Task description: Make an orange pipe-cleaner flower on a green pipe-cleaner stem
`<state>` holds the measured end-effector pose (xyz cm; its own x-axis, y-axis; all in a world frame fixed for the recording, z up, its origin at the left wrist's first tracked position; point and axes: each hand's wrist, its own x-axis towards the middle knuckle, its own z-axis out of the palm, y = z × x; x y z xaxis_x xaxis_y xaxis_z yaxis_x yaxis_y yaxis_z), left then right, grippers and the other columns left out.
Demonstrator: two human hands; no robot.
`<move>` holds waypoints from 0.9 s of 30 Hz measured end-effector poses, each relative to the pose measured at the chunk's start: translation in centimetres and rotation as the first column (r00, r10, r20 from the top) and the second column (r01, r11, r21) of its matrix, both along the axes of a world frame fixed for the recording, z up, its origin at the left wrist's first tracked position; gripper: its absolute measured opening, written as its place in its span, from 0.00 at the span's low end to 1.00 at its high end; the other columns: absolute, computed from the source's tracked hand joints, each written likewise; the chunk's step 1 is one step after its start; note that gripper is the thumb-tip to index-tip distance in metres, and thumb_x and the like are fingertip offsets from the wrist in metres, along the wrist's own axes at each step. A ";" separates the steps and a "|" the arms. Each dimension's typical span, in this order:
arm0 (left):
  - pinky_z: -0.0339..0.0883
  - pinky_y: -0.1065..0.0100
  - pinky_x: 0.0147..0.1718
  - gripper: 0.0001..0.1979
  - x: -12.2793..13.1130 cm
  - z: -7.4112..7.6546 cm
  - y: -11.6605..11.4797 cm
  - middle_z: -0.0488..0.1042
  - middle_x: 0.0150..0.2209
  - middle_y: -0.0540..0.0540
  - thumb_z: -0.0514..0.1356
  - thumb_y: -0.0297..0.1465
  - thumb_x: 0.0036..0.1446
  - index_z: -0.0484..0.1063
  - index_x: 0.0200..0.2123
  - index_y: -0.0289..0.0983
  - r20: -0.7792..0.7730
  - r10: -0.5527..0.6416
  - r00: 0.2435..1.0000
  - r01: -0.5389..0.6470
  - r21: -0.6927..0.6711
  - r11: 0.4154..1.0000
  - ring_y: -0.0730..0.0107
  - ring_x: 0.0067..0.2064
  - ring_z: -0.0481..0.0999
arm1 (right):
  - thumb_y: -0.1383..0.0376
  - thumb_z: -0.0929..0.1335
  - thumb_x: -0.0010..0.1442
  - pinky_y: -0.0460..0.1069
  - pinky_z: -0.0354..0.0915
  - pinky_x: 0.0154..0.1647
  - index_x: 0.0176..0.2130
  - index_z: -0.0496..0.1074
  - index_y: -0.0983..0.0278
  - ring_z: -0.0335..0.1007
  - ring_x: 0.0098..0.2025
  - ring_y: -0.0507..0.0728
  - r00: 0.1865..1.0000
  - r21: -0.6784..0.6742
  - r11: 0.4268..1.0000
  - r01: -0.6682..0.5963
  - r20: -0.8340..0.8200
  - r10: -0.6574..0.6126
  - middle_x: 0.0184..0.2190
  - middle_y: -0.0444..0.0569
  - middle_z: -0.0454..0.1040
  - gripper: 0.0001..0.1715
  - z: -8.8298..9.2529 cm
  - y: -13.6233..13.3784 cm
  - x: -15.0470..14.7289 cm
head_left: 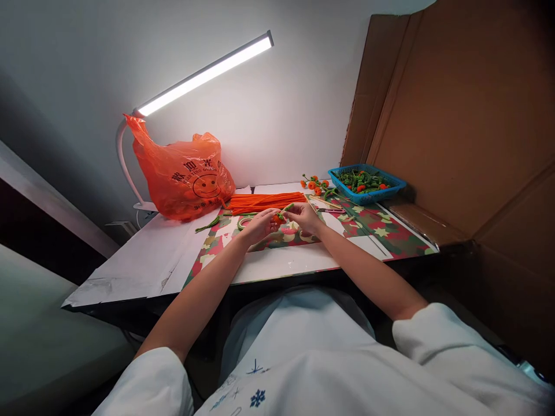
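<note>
Over the middle of the table, my left hand (261,226) is closed around a small orange flower (278,219) with green at its base. Close beside it, my right hand (304,217) pinches a short green fuzzy piece (288,207) against the flower's green part. My fingers hide some of the flower. Behind my hands lies a bundle of orange pipe cleaners (266,202). A roll of tape (244,223) rests just left of my left hand, and green fuzzy stems (208,225) lie farther left. To the right is a tool with pinkish handles (333,211).
A blue basket (366,197) of green pieces and a few orange ones stands at the back right, with a sprig of orange flowers (318,190) beside it. An orange plastic bag (177,173) sits back left under a lit lamp (208,74). Cardboard (459,127) walls the right side.
</note>
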<state>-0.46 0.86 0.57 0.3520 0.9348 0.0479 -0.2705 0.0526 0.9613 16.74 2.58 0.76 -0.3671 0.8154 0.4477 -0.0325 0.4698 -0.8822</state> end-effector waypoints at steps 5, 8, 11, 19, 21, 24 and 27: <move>0.56 0.74 0.18 0.13 0.0 0.3 0.0 0.65 0.21 0.50 0.63 0.39 0.50 0.67 0.27 0.36 -0.058 -0.109 0.992 0.104 -0.075 0.992 0.79 0.20 0.60 | 0.47 0.73 0.42 0.48 0.64 0.31 0.27 0.73 0.64 0.66 0.27 0.52 1.000 0.006 1.000 -0.017 -0.008 0.017 0.24 0.46 0.73 0.23 -0.2 0.1 -0.1; 0.54 0.73 0.16 0.17 -0.2 0.1 0.2 0.62 0.19 0.51 0.62 0.44 0.50 0.63 0.23 0.37 -0.118 -0.123 0.985 0.110 -0.106 0.988 0.78 0.18 0.58 | 0.49 0.72 0.45 0.48 0.64 0.31 0.27 0.72 0.64 0.66 0.28 0.52 1.000 0.035 0.999 0.007 0.012 -0.007 0.25 0.46 0.73 0.21 -0.6 0.3 -0.2; 0.62 0.71 0.22 0.18 -0.1 -0.2 0.3 0.69 0.25 0.48 0.60 0.47 0.51 0.66 0.30 0.37 -0.167 -0.002 0.986 0.003 0.008 1.000 0.75 0.23 0.66 | 0.50 0.70 0.48 0.47 0.62 0.30 0.27 0.71 0.64 0.65 0.27 0.51 0.995 0.072 0.994 0.078 0.053 -0.082 0.23 0.45 0.71 0.20 -0.8 0.3 -0.2; 0.64 0.72 0.29 0.13 0.5 -0.7 -0.6 0.73 0.39 0.46 0.64 0.36 0.48 0.68 0.37 0.38 -0.385 0.492 0.781 -0.116 0.685 0.720 0.72 0.35 0.72 | 0.53 0.69 0.50 0.46 0.55 0.24 0.21 0.67 0.64 0.58 0.23 0.50 0.951 0.146 0.958 0.247 0.152 -0.269 0.19 0.43 0.67 0.18 -1.0 0.4 -0.1; 0.63 0.72 0.27 0.08 0.6 -0.7 -0.6 0.73 0.35 0.47 0.61 0.33 0.50 0.69 0.32 0.37 -0.405 0.576 0.710 -0.106 0.747 0.656 0.72 0.32 0.71 | 0.54 0.69 0.51 0.47 0.54 0.24 0.20 0.66 0.64 0.58 0.23 0.50 0.940 0.169 0.952 0.255 0.187 -0.285 0.18 0.43 0.67 0.18 -1.0 0.2 -0.2; 0.63 0.71 0.28 0.04 0.6 -0.8 -0.3 0.73 0.29 0.48 0.61 0.30 0.47 0.70 0.28 0.37 -0.421 0.664 0.618 -0.064 0.814 0.577 0.71 0.30 0.70 | 0.57 0.69 0.52 0.47 0.54 0.25 0.20 0.67 0.64 0.59 0.23 0.50 0.924 0.234 0.941 0.244 0.238 -0.298 0.19 0.44 0.68 0.17 -1.0 0.0 -0.3; 0.63 0.70 0.28 0.02 0.6 -0.8 -0.1 0.73 0.27 0.48 0.60 0.29 0.45 0.71 0.26 0.38 -0.458 0.678 0.575 -0.036 0.814 0.580 0.70 0.29 0.70 | 0.59 0.69 0.53 0.47 0.55 0.27 0.21 0.69 0.65 0.61 0.24 0.51 0.918 0.286 0.934 0.215 0.267 -0.293 0.20 0.44 0.70 0.14 -1.1 0.0 -0.3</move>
